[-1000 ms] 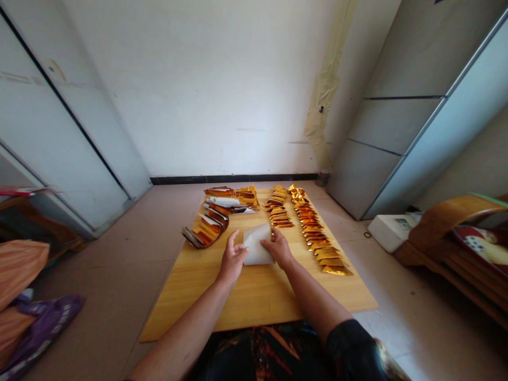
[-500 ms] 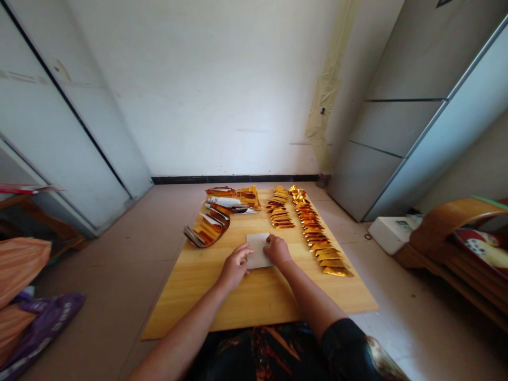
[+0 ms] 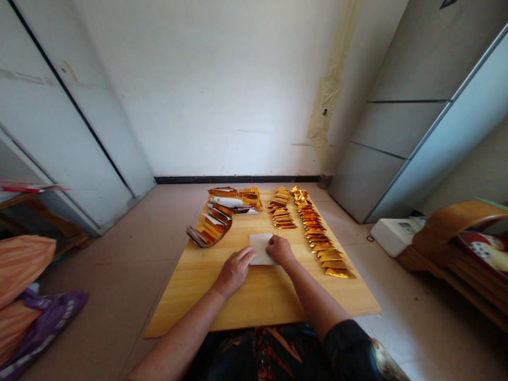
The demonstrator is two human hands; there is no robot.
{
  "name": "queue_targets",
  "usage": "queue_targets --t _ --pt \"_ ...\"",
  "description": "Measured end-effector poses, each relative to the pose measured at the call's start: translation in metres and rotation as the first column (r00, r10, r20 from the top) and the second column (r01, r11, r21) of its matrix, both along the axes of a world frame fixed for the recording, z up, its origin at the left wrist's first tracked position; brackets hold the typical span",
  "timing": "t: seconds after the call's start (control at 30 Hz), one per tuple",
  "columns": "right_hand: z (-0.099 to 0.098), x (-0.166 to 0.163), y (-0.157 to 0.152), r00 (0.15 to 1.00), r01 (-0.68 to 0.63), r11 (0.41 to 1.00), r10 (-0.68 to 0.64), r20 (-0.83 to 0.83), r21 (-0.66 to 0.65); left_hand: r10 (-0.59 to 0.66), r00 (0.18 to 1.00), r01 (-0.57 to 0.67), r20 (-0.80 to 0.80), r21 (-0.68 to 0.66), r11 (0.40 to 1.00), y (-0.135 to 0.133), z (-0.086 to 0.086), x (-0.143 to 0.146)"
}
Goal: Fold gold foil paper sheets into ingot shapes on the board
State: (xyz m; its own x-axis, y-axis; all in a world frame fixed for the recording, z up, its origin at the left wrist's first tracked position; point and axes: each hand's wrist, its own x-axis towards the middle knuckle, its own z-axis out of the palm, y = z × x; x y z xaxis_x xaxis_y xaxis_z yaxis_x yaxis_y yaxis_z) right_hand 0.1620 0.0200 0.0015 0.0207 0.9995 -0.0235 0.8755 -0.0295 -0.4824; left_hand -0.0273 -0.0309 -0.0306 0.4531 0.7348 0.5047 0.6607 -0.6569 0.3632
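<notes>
A small pale grey-white sheet of paper [image 3: 260, 248] lies on the wooden board, near its middle. My left hand [image 3: 235, 269] is closed at the sheet's left edge, its fingers pressed together on the paper and the thumb mostly hidden. On the opposite side, the curled fingers of my right hand [image 3: 280, 250] pinch the right part of the sheet. Beyond the paper is a short row of folded gold paper pieces [image 3: 282, 209]. A longer row of folded shiny gold pieces [image 3: 317, 233] runs down the board's right side.
At the board's far left lie a curved stack of gold and brown sheets [image 3: 210, 227] and a bundle of gold sheets [image 3: 238, 198]. The wooden board [image 3: 190, 301] sits low over a tiled floor. A refrigerator [image 3: 381, 153] and a white box [image 3: 391, 235] stand to the right.
The fingers of my left hand have drawn together and pressed onto the sheet's left edge. My right hand keeps its place on the paper. The whole view has shifted slightly.
</notes>
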Motion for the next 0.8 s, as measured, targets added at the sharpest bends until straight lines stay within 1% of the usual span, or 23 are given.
queue_targets --t 0.07,0.13,0.23,0.33,0.4,0.47,0.5,0.53,0.57,0.6,0.63,0.7,0.73,0.77,0.8 --pt "0.0 0.001 -0.001 1.0 -0.008 1.0 0.008 0.0 0.001 0.032 0.999 -0.03 -0.031 0.059 0.998 0.002 0.002 0.002" --pt "0.002 0.001 -0.003 1.0 -0.015 1.0 0.015 0.004 -0.01 0.035 0.997 -0.029 -0.062 0.091 0.995 0.004 0.005 0.006" --pt "0.007 0.002 -0.009 0.999 -0.029 0.999 0.03 0.013 -0.038 0.038 0.996 -0.031 -0.075 0.085 0.996 0.004 0.012 0.013" --pt "0.014 0.008 -0.018 0.997 -0.064 0.996 0.066 0.03 -0.06 0.054 0.998 -0.054 -0.021 0.024 0.998 0.003 0.016 0.017" --pt "0.018 0.015 -0.024 0.997 -0.057 0.997 0.06 0.054 -0.06 0.059 0.998 -0.058 0.023 -0.058 0.997 0.003 0.016 0.019" --pt "0.02 0.025 -0.03 0.998 -0.046 0.999 0.046 0.033 0.009 0.067 0.997 -0.059 0.048 -0.152 0.987 0.005 0.015 0.02" --pt "0.02 0.03 -0.032 0.996 -0.081 0.994 0.083 -0.028 0.071 0.077 0.996 -0.066 0.049 -0.193 0.979 0.005 0.016 0.02" --pt "0.02 0.034 -0.034 0.978 -0.146 0.979 0.164 -0.129 0.14 0.093 0.995 -0.081 0.042 -0.225 0.971 0.006 0.017 0.021" --pt "0.02 0.038 -0.036 0.939 -0.191 0.964 0.235 -0.252 0.187 0.113 0.993 -0.102 0.029 -0.249 0.963 0.007 0.018 0.021" --pt "0.02 0.041 -0.037 0.874 -0.231 0.95 0.297 -0.384 0.21 0.131 0.991 -0.123 0.01 -0.269 0.955 0.008 0.021 0.022" --pt "0.019 0.043 -0.038 0.791 -0.261 0.943 0.331 -0.515 0.205 0.148 0.989 -0.144 -0.01 -0.288 0.947 0.01 0.023 0.023" --pt "0.017 0.044 -0.04 0.626 -0.295 0.945 0.304 -0.718 0.143 0.176 0.983 -0.182 -0.05 -0.336 0.924 0.012 0.029 0.024" --pt "0.015 0.044 -0.04 0.571 -0.304 0.947 0.272 -0.775 0.109 0.196 0.979 -0.205 -0.063 -0.361 0.909 0.014 0.032 0.025" --pt "0.013 0.042 -0.04 0.536 -0.304 0.949 0.245 -0.808 0.086 0.217 0.973 -0.228 -0.074 -0.387 0.894 0.015 0.033 0.026" --pt "0.01 0.041 -0.038 0.521 -0.297 0.952 0.229 -0.822 0.077 0.24 0.968 -0.25 -0.079 -0.409 0.877 0.017 0.034 0.026"
